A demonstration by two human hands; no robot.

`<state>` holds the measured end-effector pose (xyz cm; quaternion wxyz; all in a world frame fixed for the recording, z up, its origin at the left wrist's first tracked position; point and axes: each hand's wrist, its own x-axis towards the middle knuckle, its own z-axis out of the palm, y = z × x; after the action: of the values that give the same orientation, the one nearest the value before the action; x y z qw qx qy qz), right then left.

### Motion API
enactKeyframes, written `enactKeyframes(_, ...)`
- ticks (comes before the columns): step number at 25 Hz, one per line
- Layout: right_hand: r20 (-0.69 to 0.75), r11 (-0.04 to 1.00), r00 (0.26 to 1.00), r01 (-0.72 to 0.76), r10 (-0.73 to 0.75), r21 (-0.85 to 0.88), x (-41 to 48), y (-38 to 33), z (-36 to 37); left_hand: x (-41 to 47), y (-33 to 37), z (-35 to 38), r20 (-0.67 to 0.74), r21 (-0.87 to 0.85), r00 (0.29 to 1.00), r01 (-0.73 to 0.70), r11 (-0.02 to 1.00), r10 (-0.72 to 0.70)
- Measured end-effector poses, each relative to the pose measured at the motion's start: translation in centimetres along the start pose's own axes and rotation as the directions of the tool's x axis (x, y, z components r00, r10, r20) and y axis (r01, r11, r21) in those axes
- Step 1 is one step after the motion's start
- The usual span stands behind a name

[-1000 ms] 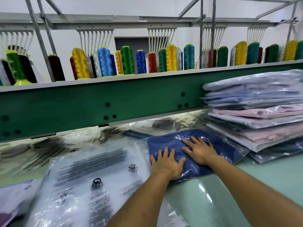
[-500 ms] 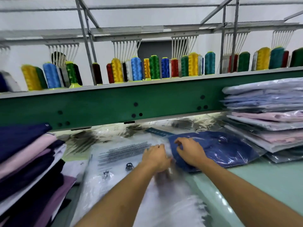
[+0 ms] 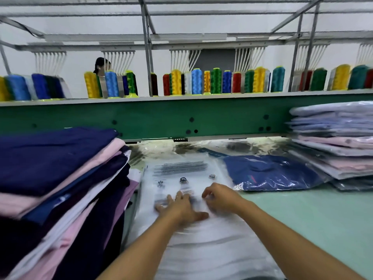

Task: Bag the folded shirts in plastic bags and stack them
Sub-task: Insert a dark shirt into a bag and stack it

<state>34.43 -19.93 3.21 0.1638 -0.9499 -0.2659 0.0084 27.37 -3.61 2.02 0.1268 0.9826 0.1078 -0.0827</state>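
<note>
Plastic bags: the pile of plastic bags (image 3: 201, 249) lies on the counter (image 3: 323, 229) straight ahead of me, between the two shirt stacks.
Left grip: my left grip (image 3: 179, 207) is wide, fingers spread flat on the top bag and pressing it down.
Right grip: my right grip (image 3: 220, 199) sits just beside it with fingers curled at the film. The blur hides whether any film is pinched, so I cannot tell.
Bagged shirt: the blue bagged shirt (image 3: 272, 172) lies just right of the pile, not yet on the bagged stack (image 3: 333, 142).
Folded shirts: the unbagged stack (image 3: 56, 168) stands at my left, navy on top.
Risk, double pick: the film is thin and clingy, so I judge two bags could lift together.
Risk, sliding: a sideways pull could drag the slick pile out of square.
Risk, leaning stack: the unbagged stack slopes toward the bags, so a careless pull could tip it.
Writing: the print (image 3: 179, 167) on the top bag is dark lines and small symbols, too blurred to read.
Brands: none legible.
</note>
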Motion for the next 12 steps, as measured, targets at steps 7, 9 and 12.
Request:
enactKeyframes(7,-0.249,0.981,0.952,-0.150,0.177,0.120,-3.5,-0.8,1.7,-1.8,-3.9,1.3,-0.390,-0.212,0.911,-0.232,0.949,0.136)
enactKeyframes(9,-0.358,0.945,0.886,-0.213,0.294,0.250,-4.3,-0.9,2.5,-2.1,-4.2,1.6,-0.493,-0.217,0.861,-0.263,0.940,0.127)
enactKeyframes(12,-0.375,0.831,0.827,-0.183,0.419,0.525,-5.1,0.1,2.8,-2.6,-4.3,1.5,-0.648,-0.183,0.750,-0.325,0.928,0.134)
